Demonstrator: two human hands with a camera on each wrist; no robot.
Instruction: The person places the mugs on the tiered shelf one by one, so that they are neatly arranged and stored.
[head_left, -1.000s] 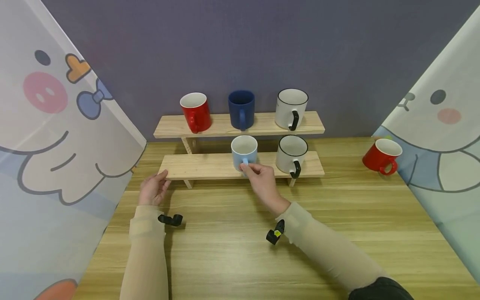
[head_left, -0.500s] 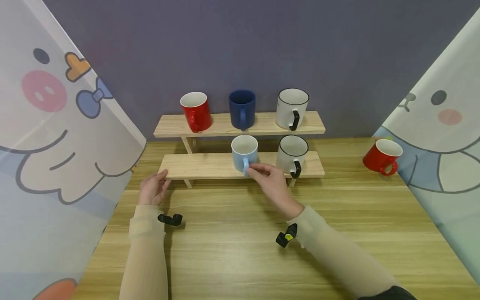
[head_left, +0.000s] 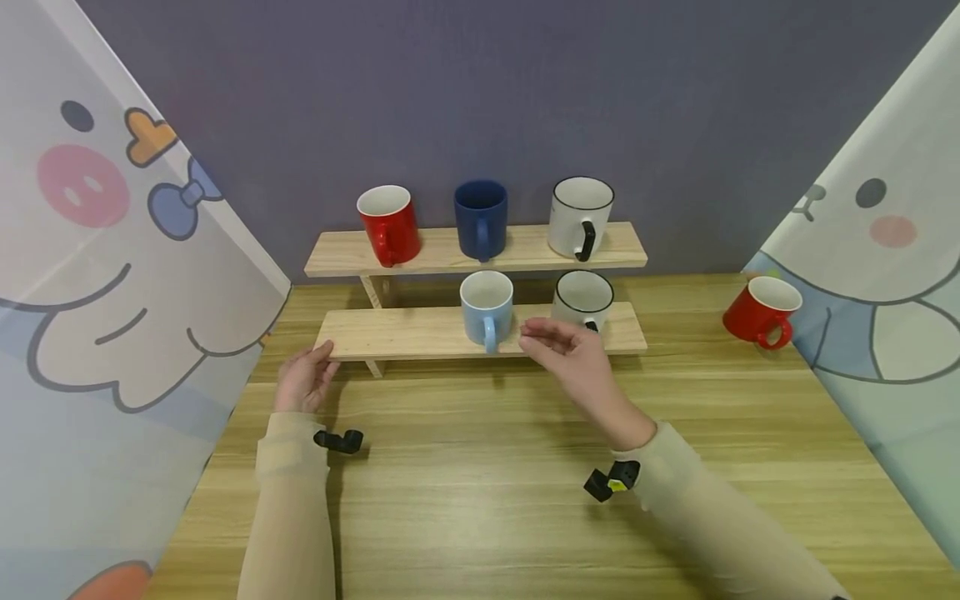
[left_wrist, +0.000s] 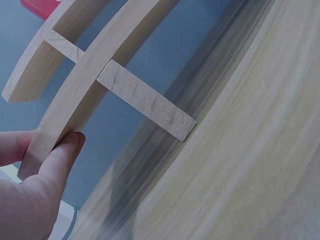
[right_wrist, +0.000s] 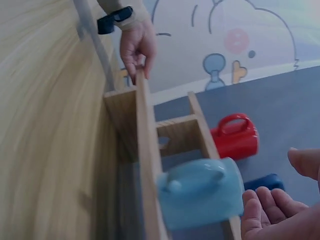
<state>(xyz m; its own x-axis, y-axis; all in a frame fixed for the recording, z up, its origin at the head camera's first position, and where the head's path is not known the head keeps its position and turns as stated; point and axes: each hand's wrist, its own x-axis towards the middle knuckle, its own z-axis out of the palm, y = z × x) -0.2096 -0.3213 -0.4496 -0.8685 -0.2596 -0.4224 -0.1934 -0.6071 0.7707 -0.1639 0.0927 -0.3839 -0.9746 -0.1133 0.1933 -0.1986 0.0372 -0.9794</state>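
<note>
My left hand (head_left: pixel 302 379) grips the left end of the lower shelf board (head_left: pixel 397 333), thumb on top; in the left wrist view its fingers curl under the board (left_wrist: pixel 75 95). A light blue mug (head_left: pixel 480 317) stands upright on this lower board, its handle toward me. Just right of that mug hovers my right hand (head_left: pixel 573 358), apart from the handle, fingers loosely bent and holding nothing. In the right wrist view the thumb and fingers are spread beside the light blue mug (right_wrist: pixel 200 200). Behind the right hand, a white mug with a black rim (head_left: pixel 581 298) is partly hidden.
On the upper shelf board (head_left: pixel 442 250) stand a red mug (head_left: pixel 397 237), a dark blue mug (head_left: pixel 468 233) and a white mug with black handle (head_left: pixel 566 225). Another red mug (head_left: pixel 742 317) is on the wooden table (head_left: pixel 450 500) at the right. A grey backdrop rises behind.
My right hand has let go of the light blue mug's handle and drawn back to the right. That mug stays on the lower board. The left hand keeps its grip on the board end.
</note>
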